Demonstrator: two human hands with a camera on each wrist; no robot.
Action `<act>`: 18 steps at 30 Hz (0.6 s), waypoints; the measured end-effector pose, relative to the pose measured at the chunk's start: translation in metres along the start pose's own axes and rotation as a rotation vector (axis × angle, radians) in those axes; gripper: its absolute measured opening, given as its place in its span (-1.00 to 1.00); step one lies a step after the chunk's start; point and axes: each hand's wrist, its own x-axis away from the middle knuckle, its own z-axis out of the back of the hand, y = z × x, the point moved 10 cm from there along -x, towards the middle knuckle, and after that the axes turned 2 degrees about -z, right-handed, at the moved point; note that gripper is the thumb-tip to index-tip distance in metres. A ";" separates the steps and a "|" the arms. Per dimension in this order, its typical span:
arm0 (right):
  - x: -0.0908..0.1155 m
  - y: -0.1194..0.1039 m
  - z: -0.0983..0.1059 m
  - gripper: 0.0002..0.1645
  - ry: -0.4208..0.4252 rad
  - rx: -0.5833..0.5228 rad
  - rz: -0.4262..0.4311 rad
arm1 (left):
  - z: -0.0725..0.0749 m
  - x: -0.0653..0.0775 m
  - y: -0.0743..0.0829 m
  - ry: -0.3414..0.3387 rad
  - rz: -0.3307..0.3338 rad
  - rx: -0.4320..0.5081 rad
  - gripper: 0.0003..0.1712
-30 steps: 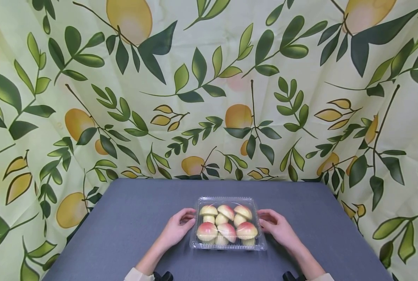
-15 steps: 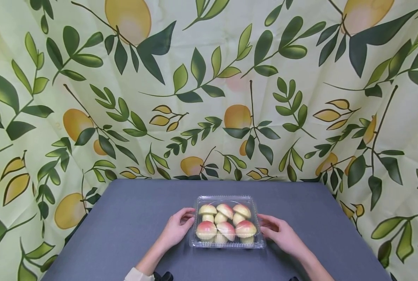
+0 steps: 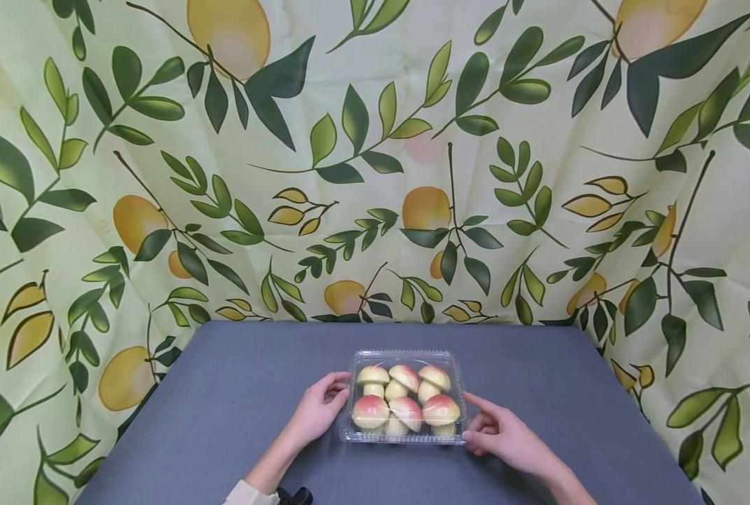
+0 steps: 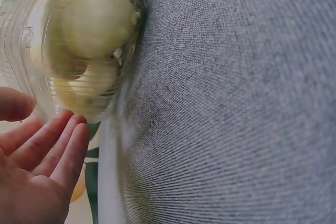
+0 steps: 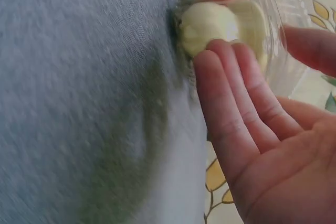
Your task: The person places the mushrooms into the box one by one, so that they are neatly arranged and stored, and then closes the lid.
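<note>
A clear plastic clamshell box (image 3: 406,434) lies on the dark grey table with its lid down. Inside stand several mushroom-shaped buns (image 3: 440,410) with pink-tinged cream caps, in two rows. My left hand (image 3: 321,407) is at the box's left side, fingers loosely bent and fingertips close against the wall; the left wrist view has them right beside it. At the other side, my right hand (image 3: 498,431) has its index finger along the edge and its thumb by the front right corner. In the right wrist view, straight fingers (image 5: 226,108) lie against the box's side, with the thumb at its rim.
The grey table (image 3: 274,351) extends around the box on all sides. Behind it and to both sides hangs a pale cloth (image 3: 375,231) printed with leaves and orange fruit. A black strap piece (image 3: 296,495) shows by my left wrist.
My right hand has moved toward the front right corner of the box, bringing its thumb to the front edge. The left hand and the box stay almost where they were.
</note>
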 end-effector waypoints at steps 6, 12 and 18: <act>0.000 0.004 -0.004 -0.03 0.036 -0.089 -0.032 | -0.001 -0.002 0.001 0.003 -0.011 -0.007 -0.65; -0.001 0.005 -0.007 -0.03 0.066 -0.109 -0.055 | 0.000 -0.002 0.003 0.016 -0.025 -0.004 -0.65; 0.000 0.005 -0.007 -0.02 0.077 -0.114 -0.050 | -0.003 -0.002 -0.001 0.004 -0.004 0.002 -0.64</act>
